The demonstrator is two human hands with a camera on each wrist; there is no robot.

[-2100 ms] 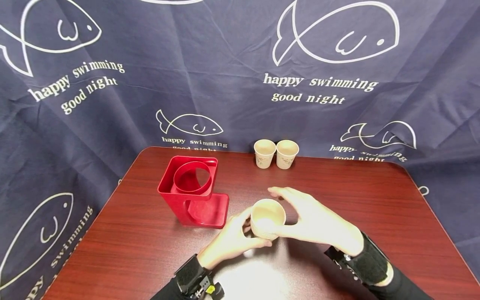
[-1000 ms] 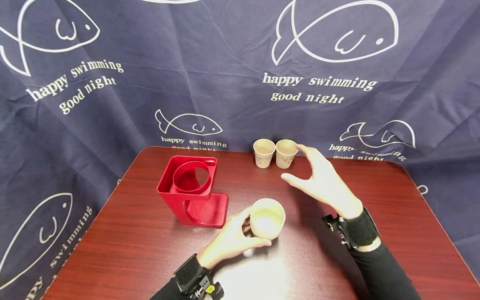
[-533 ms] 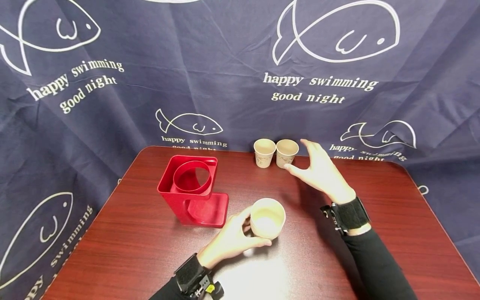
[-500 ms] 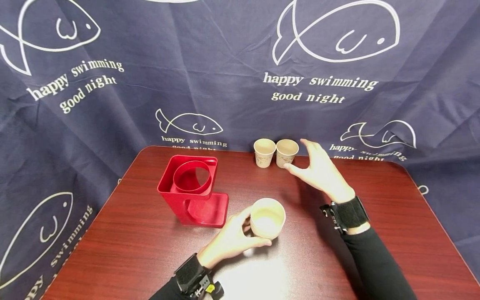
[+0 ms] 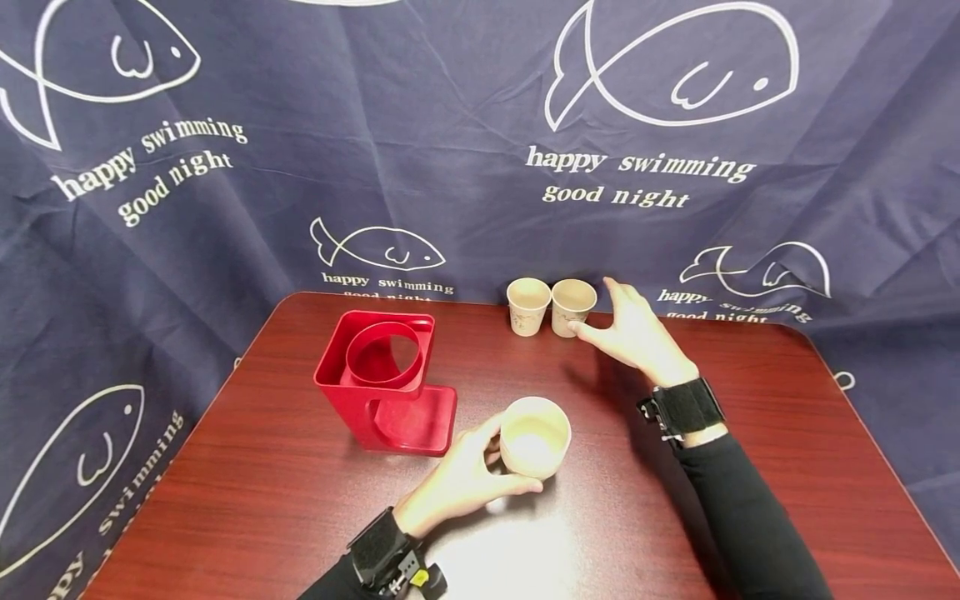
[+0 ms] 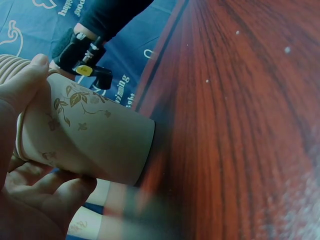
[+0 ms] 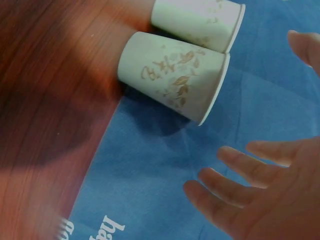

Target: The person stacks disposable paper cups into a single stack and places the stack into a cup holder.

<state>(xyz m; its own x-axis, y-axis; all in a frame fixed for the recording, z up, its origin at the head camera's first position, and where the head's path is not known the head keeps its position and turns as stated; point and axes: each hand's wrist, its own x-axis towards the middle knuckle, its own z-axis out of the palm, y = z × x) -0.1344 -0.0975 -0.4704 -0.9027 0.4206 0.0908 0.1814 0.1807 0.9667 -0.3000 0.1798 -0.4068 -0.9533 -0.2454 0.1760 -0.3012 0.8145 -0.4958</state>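
Observation:
My left hand (image 5: 516,454) grips a cream paper cup (image 5: 534,436) with a leaf print, upright on the table near the front middle. In the left wrist view my thumb and fingers (image 6: 45,200) wrap that cup (image 6: 95,145). My right hand (image 5: 600,310) is open at the back of the table, thumb and fingers spread beside the right one (image 5: 573,306) of two paper cups. It holds nothing. The left one (image 5: 528,305) stands against it. The right wrist view shows my spread right hand (image 7: 260,95) a short gap from the nearer cup (image 7: 172,75).
A red plastic cup holder (image 5: 386,379) with a round opening stands left of centre on the dark red wooden table (image 5: 750,392). A navy cloth with white fish prints (image 5: 465,167) hangs right behind the table's far edge.
My right hand left the cup held at the front and reached to the back, closing in on the right-hand paper cup. The left hand and its cup stayed put.

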